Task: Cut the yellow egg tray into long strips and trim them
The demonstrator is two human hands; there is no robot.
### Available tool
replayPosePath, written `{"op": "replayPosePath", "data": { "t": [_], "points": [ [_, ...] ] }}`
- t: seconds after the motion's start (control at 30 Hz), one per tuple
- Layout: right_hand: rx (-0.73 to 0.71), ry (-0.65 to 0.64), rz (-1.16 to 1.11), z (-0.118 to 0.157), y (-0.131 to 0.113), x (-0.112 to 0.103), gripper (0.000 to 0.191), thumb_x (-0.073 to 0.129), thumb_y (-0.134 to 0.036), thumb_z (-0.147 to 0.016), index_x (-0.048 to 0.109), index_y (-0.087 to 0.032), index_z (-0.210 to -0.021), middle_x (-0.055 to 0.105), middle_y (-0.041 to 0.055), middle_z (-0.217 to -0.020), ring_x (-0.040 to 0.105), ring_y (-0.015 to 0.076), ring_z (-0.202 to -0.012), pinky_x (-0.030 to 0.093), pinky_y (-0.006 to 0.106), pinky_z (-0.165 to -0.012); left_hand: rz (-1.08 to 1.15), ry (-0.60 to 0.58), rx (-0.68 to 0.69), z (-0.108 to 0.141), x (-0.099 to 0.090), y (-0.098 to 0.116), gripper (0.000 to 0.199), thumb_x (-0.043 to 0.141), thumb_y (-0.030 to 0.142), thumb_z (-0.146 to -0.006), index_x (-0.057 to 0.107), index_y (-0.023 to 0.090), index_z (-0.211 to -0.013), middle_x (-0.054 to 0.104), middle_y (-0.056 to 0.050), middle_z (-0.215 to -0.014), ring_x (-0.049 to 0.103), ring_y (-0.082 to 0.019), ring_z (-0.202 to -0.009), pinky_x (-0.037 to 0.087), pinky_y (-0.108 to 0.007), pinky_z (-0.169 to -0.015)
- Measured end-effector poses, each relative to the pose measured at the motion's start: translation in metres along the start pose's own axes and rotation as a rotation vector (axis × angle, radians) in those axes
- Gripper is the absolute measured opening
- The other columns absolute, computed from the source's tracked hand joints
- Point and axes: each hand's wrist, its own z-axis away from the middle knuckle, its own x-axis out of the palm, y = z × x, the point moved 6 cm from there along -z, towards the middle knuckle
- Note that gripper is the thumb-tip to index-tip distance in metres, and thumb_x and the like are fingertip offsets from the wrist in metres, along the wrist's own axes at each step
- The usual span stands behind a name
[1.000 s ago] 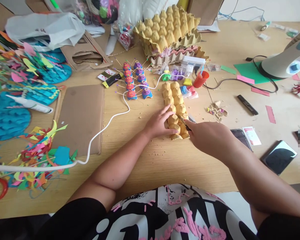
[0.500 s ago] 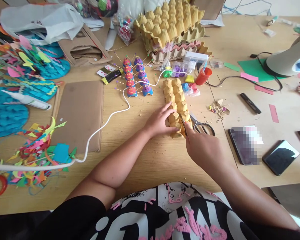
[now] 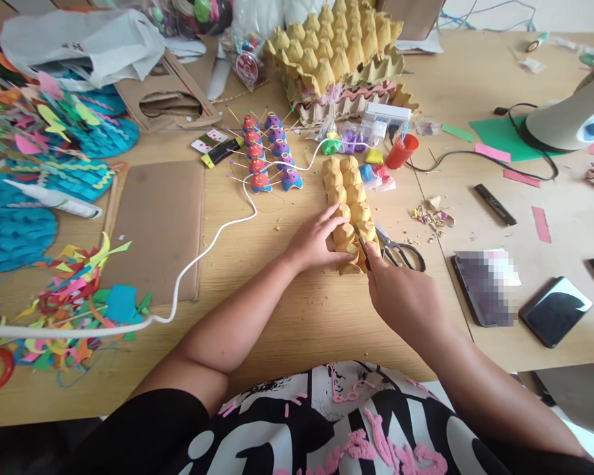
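Observation:
A yellow egg-carton strip (image 3: 355, 192) with two rows of cups lies lengthwise before me on the wooden table. My left hand (image 3: 317, 241) grips its near left side, thumb and fingers around the cups. My right hand (image 3: 400, 290) is closed on a thin dark cutting tool (image 3: 363, 249), seemingly a craft knife, whose tip rests between the two rows near the close end. The grip hides most of the tool. Scissors with black handles (image 3: 404, 254) lie just right of the strip, partly behind my right hand.
Two rows of painted cup figures (image 3: 260, 158) stand left of the strip, with a white cable (image 3: 222, 227) running past. Cardboard (image 3: 156, 231) and paper scraps lie left. Behind are stacked egg trays (image 3: 327, 49) and a red cup (image 3: 402, 152); two phone-like devices (image 3: 557, 311) lie right.
The view has shifted very slightly. Both hands keep their places on the strip, and the right hand with the tool has barely moved.

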Motion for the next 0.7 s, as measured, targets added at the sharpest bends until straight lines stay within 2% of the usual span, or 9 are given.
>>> {"op": "replayPosePath", "data": {
  "t": [0.1, 0.23, 0.37, 0.47, 0.6, 0.7],
  "points": [
    [0.001, -0.029, 0.012, 0.001, 0.004, -0.005, 0.064, 0.036, -0.026, -0.108, 0.023, -0.020, -0.170, 0.080, 0.0093, -0.086, 0.076, 0.0244, -0.076, 0.039, 0.029, -0.054, -0.003, -0.011, 0.014, 0.000, 0.001, 0.001, 0.086, 0.083, 0.069, -0.072, 0.061, 0.023, -0.142, 0.031, -0.015, -0.174, 0.045, -0.038, -0.154, 0.039, -0.051, -0.128],
    [-0.029, -0.009, 0.023, -0.007, 0.013, -0.018, 0.061, 0.036, -0.029, -0.107, 0.032, -0.024, -0.167, 0.081, 0.0095, -0.093, 0.077, 0.0248, -0.082, 0.037, 0.029, -0.056, 0.007, -0.015, 0.005, 0.000, 0.000, 0.000, 0.091, 0.082, 0.072, -0.071, 0.061, 0.022, -0.144, 0.030, -0.016, -0.175, 0.043, -0.038, -0.155, 0.038, -0.052, -0.128],
    [-0.097, 0.033, 0.085, -0.011, 0.023, -0.035, 0.058, 0.037, -0.033, -0.106, 0.041, -0.029, -0.164, 0.079, 0.0087, -0.085, 0.074, 0.0242, -0.075, 0.032, 0.029, -0.055, 0.009, -0.022, -0.002, 0.000, -0.001, 0.000, 0.091, 0.082, 0.072, -0.071, 0.060, 0.023, -0.144, 0.028, -0.015, -0.176, 0.044, -0.038, -0.154, 0.039, -0.052, -0.128],
    [-0.114, -0.004, 0.096, -0.012, 0.023, -0.043, 0.056, 0.041, -0.028, -0.104, 0.048, -0.028, -0.160, 0.078, 0.0093, -0.085, 0.073, 0.0230, -0.076, 0.031, 0.029, -0.056, 0.000, -0.019, -0.003, 0.001, -0.001, 0.001, 0.089, 0.083, 0.069, -0.072, 0.060, 0.023, -0.144, 0.029, -0.014, -0.175, 0.044, -0.038, -0.154, 0.039, -0.052, -0.127],
    [-0.111, -0.013, 0.105, -0.013, 0.017, -0.046, 0.052, 0.042, -0.027, -0.105, 0.054, -0.023, -0.155, 0.078, 0.0107, -0.085, 0.074, 0.0228, -0.076, 0.033, 0.028, -0.055, -0.001, -0.017, -0.008, 0.001, -0.001, 0.001, 0.087, 0.083, 0.069, -0.072, 0.060, 0.025, -0.143, 0.029, -0.014, -0.175, 0.045, -0.038, -0.153, 0.040, -0.054, -0.126],
    [-0.110, 0.007, 0.117, -0.014, 0.014, -0.041, 0.054, 0.042, -0.026, -0.104, 0.051, -0.023, -0.158, 0.079, 0.0107, -0.086, 0.074, 0.0242, -0.077, 0.035, 0.030, -0.055, 0.009, -0.009, 0.002, 0.001, -0.001, 0.001, 0.086, 0.083, 0.071, -0.071, 0.061, 0.026, -0.142, 0.029, -0.013, -0.175, 0.046, -0.038, -0.153, 0.040, -0.053, -0.126]
  ]
}}
